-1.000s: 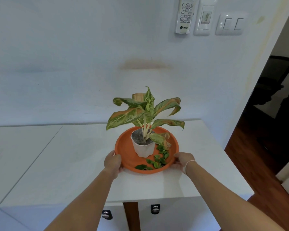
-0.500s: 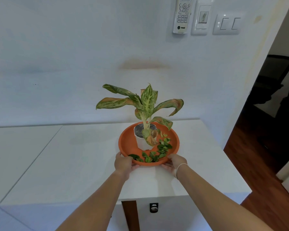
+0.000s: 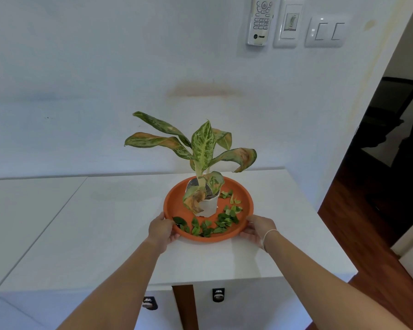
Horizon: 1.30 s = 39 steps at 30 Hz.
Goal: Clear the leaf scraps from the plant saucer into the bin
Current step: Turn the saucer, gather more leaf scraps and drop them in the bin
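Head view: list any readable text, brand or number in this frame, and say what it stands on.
"TRANE": brand mark at the bottom of the white remote control mounted on the wall.
Remote control buttons: markings too small to read.
Wall controller beside it: display and small markings too blurred to read.
Light switch: no text visible.

Two bare forearms are seen, with no sleeves reaching into view. A thin white band (image 3: 270, 234) is worn round the right wrist, just behind the right hand (image 3: 258, 228). On the left hand (image 3: 161, 231) and its wrist nothing is worn.
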### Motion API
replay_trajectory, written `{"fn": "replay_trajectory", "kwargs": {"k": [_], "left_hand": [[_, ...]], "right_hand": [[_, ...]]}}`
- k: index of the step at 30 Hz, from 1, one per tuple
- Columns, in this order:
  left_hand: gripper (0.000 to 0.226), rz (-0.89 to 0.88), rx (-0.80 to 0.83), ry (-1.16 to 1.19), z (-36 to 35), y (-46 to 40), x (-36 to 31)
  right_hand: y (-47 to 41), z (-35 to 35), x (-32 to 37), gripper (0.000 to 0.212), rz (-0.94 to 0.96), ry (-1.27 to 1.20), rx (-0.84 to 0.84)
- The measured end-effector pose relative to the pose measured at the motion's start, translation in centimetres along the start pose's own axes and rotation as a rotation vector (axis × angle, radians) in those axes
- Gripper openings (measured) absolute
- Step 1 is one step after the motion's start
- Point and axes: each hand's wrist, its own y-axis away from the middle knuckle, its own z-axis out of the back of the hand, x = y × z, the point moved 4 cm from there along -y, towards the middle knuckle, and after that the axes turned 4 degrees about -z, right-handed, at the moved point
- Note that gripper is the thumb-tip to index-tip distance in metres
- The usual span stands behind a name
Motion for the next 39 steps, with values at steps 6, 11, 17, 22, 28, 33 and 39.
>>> {"fn": "replay_trajectory", "kwargs": {"k": [6,11,17,22,28,33,39], "left_hand": [[0.052,-0.019,-0.027,0.019,0.4,-0.4,0.1],[0.033,-0.128,-0.039,-0.142,-0.1,-0.2,-0.6],[0.033,-0.414,-0.134,-0.827,-1.0,1.6,-2.9],[0.05,-0.538,-0.022,-1.296,-2.2,1.3,-2.4],[0.051,-0.544,0.075,-1.431,-2.3,0.2,-2.1],[0.043,-0.529,0.082,-1.317,-2.2,0.5,-2.5],[0.044,-0.527,0.073,-1.294,-2.4,1.7,-2.4]], "right_hand": [[-0.8,0.0,-0.5,0.016,-0.031,-0.009,-0.028],[-1.0,-0.2,-0.6,0.017,-0.03,0.007,-0.091],[-0.3,-0.7,0.8,0.021,0.203,0.522,-0.267],[0.1,-2.0,1.5,0.067,0.473,0.998,-0.232],[0.0,-3.1,1.4,0.085,0.516,1.378,-0.145],[-0.9,-3.4,1.0,0.089,0.488,1.31,-0.093],[-1.8,-2.8,2.8,0.086,0.457,1.23,-0.026]]}}
